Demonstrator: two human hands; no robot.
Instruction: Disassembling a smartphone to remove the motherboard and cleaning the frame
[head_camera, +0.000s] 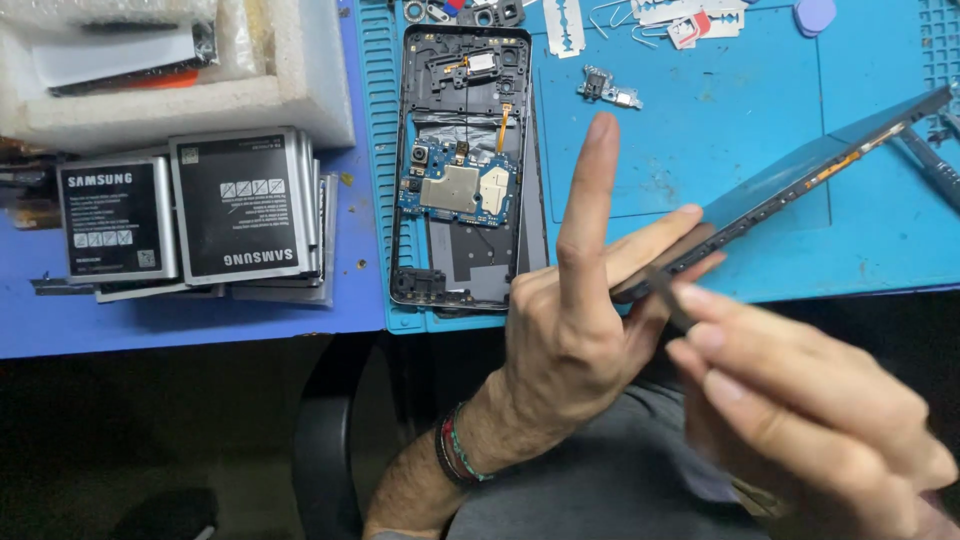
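My left hand (570, 340) grips the panel (790, 190) by its near end, index finger raised, holding it tilted above the bench's (200, 310) front edge. My right hand (800, 410) pinches a thin tool (668, 297) against it. The opened phone (465, 170) lies on the mat (720, 110).

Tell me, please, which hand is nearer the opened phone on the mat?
Left. The left hand is just beside the opened phone; the right hand is farther off.
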